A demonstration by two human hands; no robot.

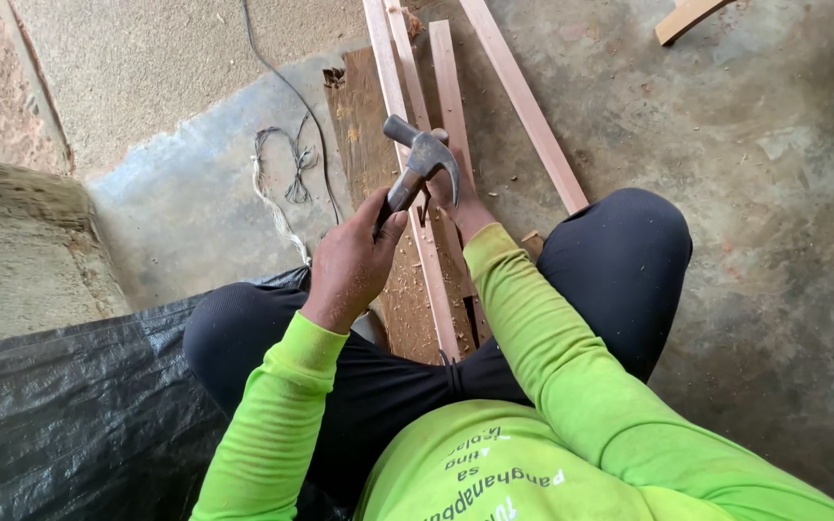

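Dark plank (364, 145): flat on the concrete floor (745, 193), between the person's knees.
Pale wooden strips (417, 222): lying along the plank.
Black plastic sheet (60, 415): left of the plank.
Claw hammer (420, 164): raised over the plank, handle clenched in left hand (354, 260).
Right hand (460, 198): pressed onto a strip on the plank; grip unclear.

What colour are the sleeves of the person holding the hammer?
Bright lime green sleeves, seen clearly in the head view; the left hand grips the hammer.
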